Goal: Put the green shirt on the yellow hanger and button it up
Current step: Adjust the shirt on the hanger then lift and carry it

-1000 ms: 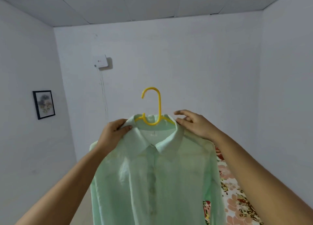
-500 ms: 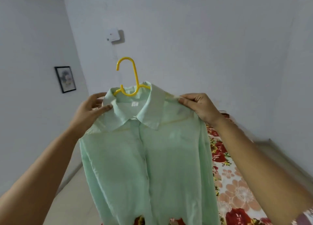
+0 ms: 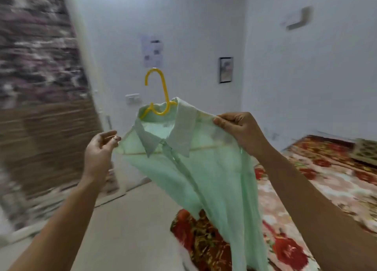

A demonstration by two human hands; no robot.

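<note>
The pale green shirt (image 3: pixel 206 168) hangs on the yellow hanger (image 3: pixel 158 95), whose hook sticks up out of the collar. The shirt is held up in the air in front of me, tilted, with its front placket closed below the collar. My right hand (image 3: pixel 238 130) pinches the shirt's right shoulder between thumb and fingers. My left hand (image 3: pixel 100 150) holds the left shoulder tip with its fingers curled at the fabric's edge. The shirt's lower part trails down toward the bed.
A bed with a red and pink floral cover (image 3: pixel 306 189) fills the right side. A blurred wooden door or cabinet (image 3: pixel 40 128) stands at the left. White walls carry a small framed picture (image 3: pixel 226 70) and papers (image 3: pixel 152 50). Pale floor (image 3: pixel 130 219) lies between.
The view has swung left across the room, with motion blur. The shirt on its hanger has moved along with both hands and tilted; my left hand's grip has shifted to the shoulder tip.
</note>
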